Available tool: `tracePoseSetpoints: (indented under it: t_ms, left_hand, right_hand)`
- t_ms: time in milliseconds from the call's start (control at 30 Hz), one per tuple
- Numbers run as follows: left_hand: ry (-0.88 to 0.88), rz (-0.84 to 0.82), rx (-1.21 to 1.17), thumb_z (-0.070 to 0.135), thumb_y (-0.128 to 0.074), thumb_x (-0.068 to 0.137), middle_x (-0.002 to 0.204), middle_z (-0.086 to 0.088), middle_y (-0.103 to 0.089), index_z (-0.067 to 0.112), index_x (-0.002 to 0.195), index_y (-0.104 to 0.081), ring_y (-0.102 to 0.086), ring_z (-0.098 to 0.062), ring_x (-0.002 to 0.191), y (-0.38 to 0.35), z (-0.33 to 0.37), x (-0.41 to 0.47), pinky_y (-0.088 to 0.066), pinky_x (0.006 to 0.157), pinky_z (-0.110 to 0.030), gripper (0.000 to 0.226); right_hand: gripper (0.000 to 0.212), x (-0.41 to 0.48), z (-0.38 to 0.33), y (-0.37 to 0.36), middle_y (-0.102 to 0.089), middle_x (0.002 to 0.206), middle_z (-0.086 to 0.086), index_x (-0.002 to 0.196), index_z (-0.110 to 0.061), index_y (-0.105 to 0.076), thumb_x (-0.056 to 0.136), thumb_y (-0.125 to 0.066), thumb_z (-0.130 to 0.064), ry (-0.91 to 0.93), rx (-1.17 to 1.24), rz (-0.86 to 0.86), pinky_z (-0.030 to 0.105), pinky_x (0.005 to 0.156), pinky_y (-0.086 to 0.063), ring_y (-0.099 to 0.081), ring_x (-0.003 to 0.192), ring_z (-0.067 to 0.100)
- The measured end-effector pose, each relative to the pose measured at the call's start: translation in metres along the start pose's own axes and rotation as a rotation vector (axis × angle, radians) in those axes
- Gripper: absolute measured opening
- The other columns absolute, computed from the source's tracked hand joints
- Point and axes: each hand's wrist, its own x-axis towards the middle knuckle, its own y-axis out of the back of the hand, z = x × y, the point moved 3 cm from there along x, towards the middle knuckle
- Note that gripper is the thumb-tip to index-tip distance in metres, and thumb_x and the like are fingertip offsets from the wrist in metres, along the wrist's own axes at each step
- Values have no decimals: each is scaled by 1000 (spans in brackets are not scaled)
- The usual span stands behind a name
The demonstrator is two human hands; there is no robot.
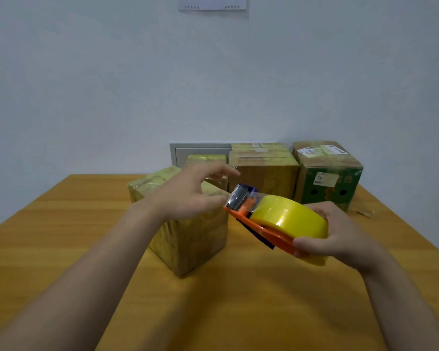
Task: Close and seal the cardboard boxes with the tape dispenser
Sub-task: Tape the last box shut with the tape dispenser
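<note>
1. The tape dispenser [276, 219] is in the air above the table [61, 249], just to the right of the nearest cardboard box [188, 239]. It has an orange frame and a yellow roll, and its toothed blade end points to my left hand.
2. My right hand [340, 236] is clamped on the dispenser, with the fingers curled around the roll and the frame from the right side.
3. My left hand [185, 196] hovers over the nearest box with its fingers apart and loosely bent. The thumb tip is just beside the blade. I cannot tell if it touches the tape end.
4. The nearest box already looks closed and is covered with yellowish tape. Three more boxes stand behind it by the wall: a small box [208, 158], a brown box [264, 173] and a green box [327, 178].
5. I think the step now is to take the free tape end. The risks:
   - my fingertips can scratch on the teeth, because they are so near;
   - the loose end can fold and stick to itself or to my fingers;
   - if I pull at an angle, the strip can go on crooked.
</note>
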Motion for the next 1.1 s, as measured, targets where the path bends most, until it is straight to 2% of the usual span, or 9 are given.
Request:
tracePoseSetpoints:
  t_ms: [67, 167, 400, 533, 633, 767, 900, 1000, 1100]
  left_hand:
    - [-83, -3, 28, 23, -68, 93, 133, 29, -58, 46, 128, -64, -52, 7, 124, -1, 14, 4, -45, 96, -17, 42]
    - [-132, -59, 72, 20, -66, 95, 133, 24, -58, 44, 121, -69, -51, 3, 124, 0, 25, 6, -45, 94, -16, 36]
    - [-105, -44, -39, 10, -68, 90, 109, 11, -74, 25, 94, -76, -66, -8, 110, 32, 27, 2, -54, 97, -39, 18]
    - [-127, 11, -13, 17, -69, 88, 101, 8, -75, 21, 90, -74, -68, -11, 103, 50, 30, 2, -55, 95, -45, 7]
    - [-102, -30, -5, 18, -73, 88, 94, 6, -75, 22, 91, -75, -71, -13, 94, 55, 30, 0, -57, 93, -47, 6]
    - [-34, -81, 24, 13, -76, 92, 85, 2, -73, 23, 98, -72, -72, -17, 83, 54, 27, -1, -60, 84, -44, 12]
    - [107, -93, -72, 10, -79, 90, 87, -1, -75, 23, 108, -76, -75, -15, 77, 53, 20, -6, -57, 68, -20, 23]
    - [235, -100, -200, 7, -80, 88, 91, -2, -79, 19, 117, -74, -77, -17, 83, 49, 13, -12, -61, 74, -24, 32]
    - [353, -53, -326, 11, -83, 85, 87, -10, -79, 4, 100, -79, -77, -18, 81, 50, 4, -20, -62, 77, -28, 18]
  right_hand:
    - [47, 5, -4, 3, -68, 81, -12, 92, -30, -58, 51, -82, -35, 31, -30, -36, 7, 56, -49, -63, 79, -18]
    - [59, 16, -11, 5, -66, 91, -34, 101, -28, -62, 51, -85, -48, 49, -73, -111, 11, 61, -52, -67, 88, -8]
    - [79, 51, -41, 23, -75, 95, -9, 105, -26, -70, 40, -84, -69, 54, -178, -181, 24, 66, -56, -73, 85, 15]
    - [68, 66, -57, 27, -73, 83, -18, 94, -26, -68, 39, -83, -61, 42, -180, -186, 17, 56, -52, -72, 75, 6]
    - [57, 74, -60, 29, -74, 79, -13, 91, -23, -69, 47, -86, -55, 4, -194, -191, 21, 58, -53, -73, 73, 10]
    - [88, 84, -61, 28, -77, 88, 0, 93, -22, -74, 30, -82, -83, -20, -258, -192, 39, 68, -56, -75, 83, 27]
    - [82, 89, -65, 25, -77, 88, -2, 97, -23, -73, 34, -77, -75, -51, -293, -221, 39, 72, -60, -75, 84, 24]
    - [75, 90, -64, 29, -76, 98, 4, 102, -23, -71, 38, -81, -60, -107, -206, -230, 44, 81, -57, -73, 89, 26]
    - [75, 95, -57, 36, -76, 93, 10, 104, -17, -70, 36, -82, -46, -158, -77, -242, 41, 74, -55, -72, 81, 30]
